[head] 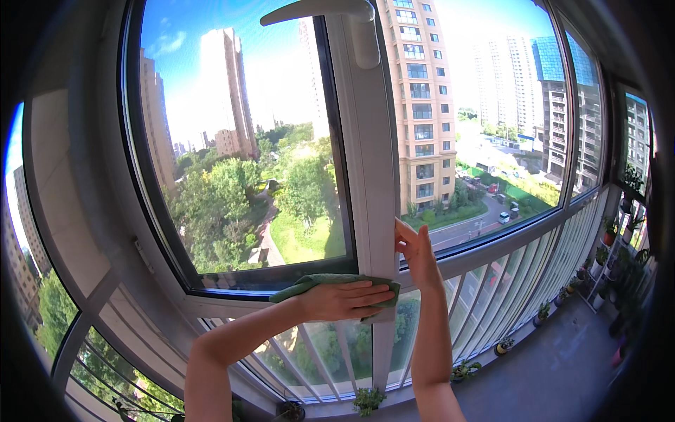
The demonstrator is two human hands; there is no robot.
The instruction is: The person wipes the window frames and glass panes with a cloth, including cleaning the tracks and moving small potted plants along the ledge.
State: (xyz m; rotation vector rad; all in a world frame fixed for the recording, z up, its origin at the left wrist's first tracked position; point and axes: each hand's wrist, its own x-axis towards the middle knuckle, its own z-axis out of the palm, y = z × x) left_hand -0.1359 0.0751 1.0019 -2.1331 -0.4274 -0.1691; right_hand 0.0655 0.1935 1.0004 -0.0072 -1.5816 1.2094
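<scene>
A green cloth [311,282] lies under my left hand [343,300], which presses it flat against the white window frame [372,211] at the lower right corner of the left sash. The cloth's loose end trails left along the bottom rail. My right hand [419,253] rests at the right edge of the upright part of the frame, its index finger and thumb pointing up and apart; some fingers are partly hidden behind that edge. No object shows in it. Above both hands, a white window handle [364,37] is fixed to the upright.
White railing bars [474,306] run below the windows. Potted plants stand along the floor ledge, among them a leafy one [369,402] and a small one in a pot [504,345]. A plant stand [601,279] with several pots is at the far right.
</scene>
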